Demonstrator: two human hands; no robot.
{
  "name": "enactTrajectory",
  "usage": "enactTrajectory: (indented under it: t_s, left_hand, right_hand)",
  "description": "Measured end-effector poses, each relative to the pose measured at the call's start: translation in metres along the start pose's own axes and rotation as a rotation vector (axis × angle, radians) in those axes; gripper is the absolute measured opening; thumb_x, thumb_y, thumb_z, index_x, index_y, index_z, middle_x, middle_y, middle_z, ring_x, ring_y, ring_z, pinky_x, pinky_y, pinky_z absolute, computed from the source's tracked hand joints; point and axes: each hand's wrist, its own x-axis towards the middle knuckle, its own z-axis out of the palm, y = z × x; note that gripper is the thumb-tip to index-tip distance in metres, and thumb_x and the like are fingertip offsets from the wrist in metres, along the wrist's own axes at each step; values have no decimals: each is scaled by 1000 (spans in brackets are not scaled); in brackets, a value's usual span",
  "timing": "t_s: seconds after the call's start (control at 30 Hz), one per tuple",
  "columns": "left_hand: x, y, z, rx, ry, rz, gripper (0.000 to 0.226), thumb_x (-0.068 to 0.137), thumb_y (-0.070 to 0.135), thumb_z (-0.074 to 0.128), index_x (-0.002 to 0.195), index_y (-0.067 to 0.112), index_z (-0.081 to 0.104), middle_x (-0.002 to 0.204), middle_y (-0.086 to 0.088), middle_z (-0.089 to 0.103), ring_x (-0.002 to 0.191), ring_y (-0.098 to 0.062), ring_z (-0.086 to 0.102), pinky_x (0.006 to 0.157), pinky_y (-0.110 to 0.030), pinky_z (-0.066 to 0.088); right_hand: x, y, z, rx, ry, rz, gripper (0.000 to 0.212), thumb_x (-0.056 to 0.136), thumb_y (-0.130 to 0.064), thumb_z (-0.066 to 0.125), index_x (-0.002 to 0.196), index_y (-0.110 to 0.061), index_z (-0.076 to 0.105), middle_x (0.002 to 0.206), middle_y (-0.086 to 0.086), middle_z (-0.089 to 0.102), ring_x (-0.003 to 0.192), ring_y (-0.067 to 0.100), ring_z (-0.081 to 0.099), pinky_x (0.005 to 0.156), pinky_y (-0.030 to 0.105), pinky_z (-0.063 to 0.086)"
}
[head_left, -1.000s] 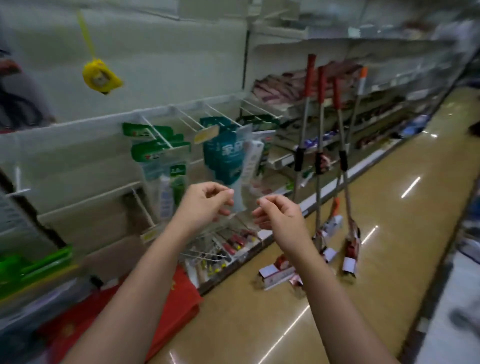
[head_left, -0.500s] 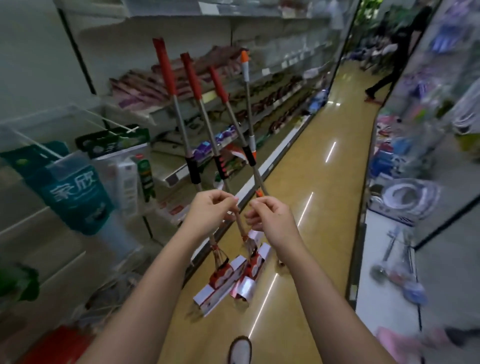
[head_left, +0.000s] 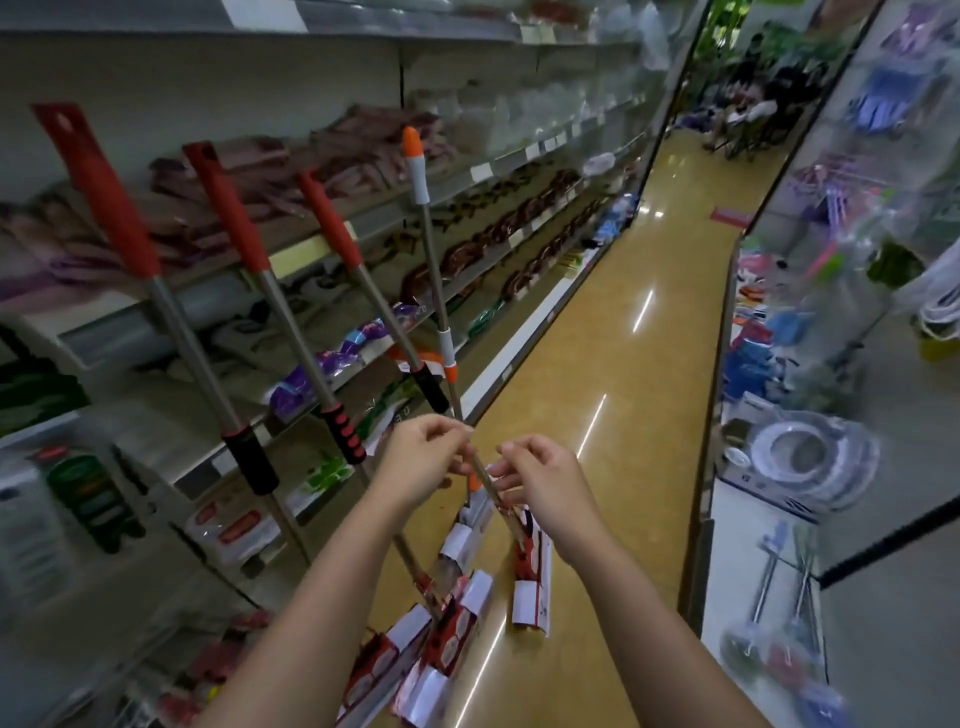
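My left hand and my right hand are raised side by side in the middle of the view, a small gap between them. Each has its fingers curled and its thumb meeting its fingertips; I see nothing held between them. Behind them several mops lean against the left shelving: three with red handles and one with an orange-and-white handle. The thin shaft of that last mop runs down through the gap between my hands. Whether my left fingertips touch it is unclear. The wrapped mop heads rest on the floor.
Long shelves of packaged goods line the left of a narrow aisle with a glossy tan floor. Racks and a boxed white ring-shaped item crowd the right side. People are at the far end.
The view has swung right, from the hanging packets on the left shelving to looking down the aisle. My hands have kept the same pinched pose and spacing throughout.
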Motion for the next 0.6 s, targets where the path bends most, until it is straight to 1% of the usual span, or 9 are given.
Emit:
enactTrajectory:
  t_s: [0.2, 0.3, 0.37, 0.5, 0.53, 0.57, 0.6]
  left_hand:
    - [83, 8, 39, -60, 185, -86, 13, 92, 19, 53, 97, 13, 63, 83, -3, 67, 71, -16, 61, 63, -27, 48]
    - [117, 11, 56, -90, 286, -153, 14, 91, 18, 52, 98, 12, 63, 90, -7, 68, 77, -19, 61, 66, -30, 46]
    - [136, 11, 63, -83, 354, -199, 17, 91, 19, 53, 103, 11, 63, 97, -8, 67, 85, -20, 61, 69, -31, 46]
    - [171, 9, 59, -74, 499, -251, 33, 90, 25, 56, 118, 10, 58, 109, -6, 64, 98, -19, 59, 88, -35, 49]
    - [182, 9, 54, -87, 536, -261, 35, 90, 26, 56, 120, 9, 57, 111, -8, 64, 98, -20, 60, 89, -36, 50]
    - [193, 10, 49, -106, 570, -264, 36, 90, 26, 56, 122, 8, 56, 112, -9, 64, 96, -20, 61, 86, -35, 51]
    - [205, 10, 44, -117, 596, -269, 37, 90, 26, 55, 122, 7, 55, 113, -10, 64, 91, -18, 61, 79, -33, 52]
  right_hand:
    - [107, -2, -45, -63, -146, -17, 17, 94, -19, 47, 84, -16, 60, 76, 1, 60, 67, 11, 56, 57, 16, 46]
    - [159, -6, -64, -118, -237, 10, 16, 95, -19, 46, 86, -14, 59, 77, 2, 59, 67, 11, 54, 60, 21, 45]
    - [192, -7, -70, -157, -295, 19, 16, 94, -20, 47, 85, -15, 59, 78, 2, 59, 68, 13, 54, 63, 25, 45]
    - [244, 1, -58, -234, -401, 38, 18, 92, -18, 46, 86, -11, 61, 79, 6, 58, 74, 19, 54, 69, 36, 47]
    - [256, 2, -50, -254, -430, 34, 18, 91, -17, 46, 86, -9, 62, 79, 7, 58, 73, 20, 53, 68, 38, 46]
    - [268, 2, -42, -267, -463, 25, 17, 91, -17, 47, 87, -9, 62, 78, 8, 57, 72, 21, 52, 66, 37, 44]
    - [279, 1, -33, -282, -494, 14, 16, 91, -18, 48, 86, -10, 61, 78, 7, 56, 72, 20, 51, 65, 34, 41]
